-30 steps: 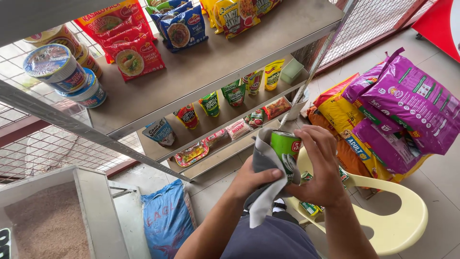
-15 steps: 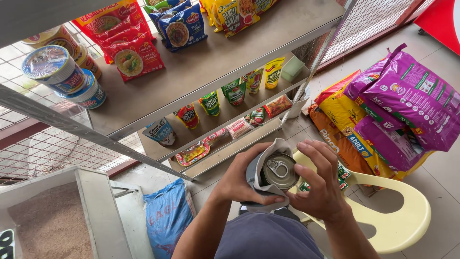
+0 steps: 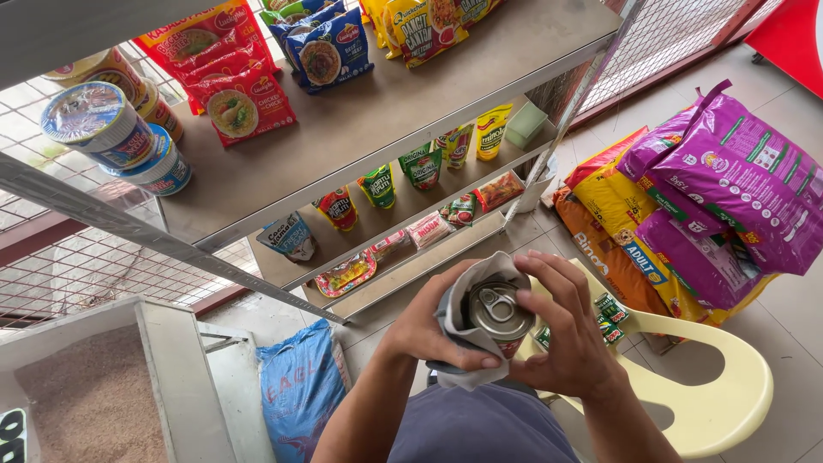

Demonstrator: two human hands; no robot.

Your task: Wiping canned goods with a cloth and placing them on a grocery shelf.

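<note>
We are in a small grocery shop: metal shelves point(image 3: 386, 111) carry noodle packets point(image 3: 244, 99), cup noodles point(image 3: 99, 124) and sauce pouches point(image 3: 420, 167), with big pet food bags point(image 3: 729, 189) stacked on the floor.

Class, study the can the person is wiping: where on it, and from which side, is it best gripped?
Grip the can round its cylindrical side wall, probably from the right, where the right hand already wraps it. The cloth under the left hand covers the left side; the top carries a pull tab.

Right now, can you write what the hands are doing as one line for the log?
left hand: wraps grey cloth round can | right hand: grips can, pull-tab top up | below: yellow chair | ahead: metal shelves
</note>
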